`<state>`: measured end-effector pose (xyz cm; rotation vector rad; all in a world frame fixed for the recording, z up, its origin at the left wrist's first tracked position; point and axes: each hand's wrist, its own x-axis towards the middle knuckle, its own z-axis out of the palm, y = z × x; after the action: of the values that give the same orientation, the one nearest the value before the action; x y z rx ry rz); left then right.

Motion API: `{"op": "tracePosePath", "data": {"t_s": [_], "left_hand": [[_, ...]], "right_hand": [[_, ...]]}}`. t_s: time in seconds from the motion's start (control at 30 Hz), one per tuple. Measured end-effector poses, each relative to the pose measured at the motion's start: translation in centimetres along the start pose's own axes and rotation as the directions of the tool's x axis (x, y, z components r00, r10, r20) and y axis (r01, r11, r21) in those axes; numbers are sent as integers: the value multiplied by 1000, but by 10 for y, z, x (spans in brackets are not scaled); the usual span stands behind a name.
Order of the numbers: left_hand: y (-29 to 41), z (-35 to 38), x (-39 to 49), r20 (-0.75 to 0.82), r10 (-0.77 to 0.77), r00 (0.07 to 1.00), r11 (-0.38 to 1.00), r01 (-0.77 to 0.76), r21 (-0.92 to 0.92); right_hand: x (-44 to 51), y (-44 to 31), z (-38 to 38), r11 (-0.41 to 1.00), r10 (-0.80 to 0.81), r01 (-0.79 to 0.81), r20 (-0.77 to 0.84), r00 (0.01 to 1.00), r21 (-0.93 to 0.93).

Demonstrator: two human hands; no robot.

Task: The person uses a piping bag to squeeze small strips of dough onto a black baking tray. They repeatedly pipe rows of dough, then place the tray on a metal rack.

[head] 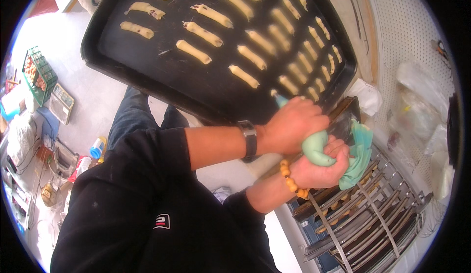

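My left hand (296,124), with a watch on its wrist, is closed around the lower part of a green piping bag (316,148) near its tip. The bag's tip is just over the dark baking tray (165,78), beside a short bit of pale dough (273,93). My right hand (322,168), wearing a bead bracelet, grips the bag further up, and the bag's loose end hangs out beyond the fist. Rows of piped dough strips (194,52), some with dark bits, lie on the tray. The fingertips of my left hand are hidden.
A metal rack (371,206) holding stacked trays stands at lower right. Clear plastic bags (415,107) lie on a perforated surface at right. At left are a green crate (46,78) with eggs, a scale (62,102) and a blue-lidded container (97,148).
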<state>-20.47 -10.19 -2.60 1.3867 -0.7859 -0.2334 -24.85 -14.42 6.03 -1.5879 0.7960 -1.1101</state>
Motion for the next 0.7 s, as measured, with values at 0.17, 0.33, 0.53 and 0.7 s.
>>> {"op": "tracePosePath", "data": {"t_s": [0.17,0.33,0.53,0.7], "left_hand": [[-1,5,2,-16,8,1000,1000,-9,-21],[-3,12,4,-15,18,1000,999,-19,-38],[-4,22,5,-2,23,1000,999,-23,-38],[-6,30,6,10,31,999,998,-30,-51]], "right_hand": [[3,1,-3,1000,-5,5,-8,1000,11],[6,2,-7,999,-25,24,-43,999,-21],[12,4,-16,998,-59,58,-17,998,-34],[17,6,-22,992,-113,113,17,993,-55]]}}
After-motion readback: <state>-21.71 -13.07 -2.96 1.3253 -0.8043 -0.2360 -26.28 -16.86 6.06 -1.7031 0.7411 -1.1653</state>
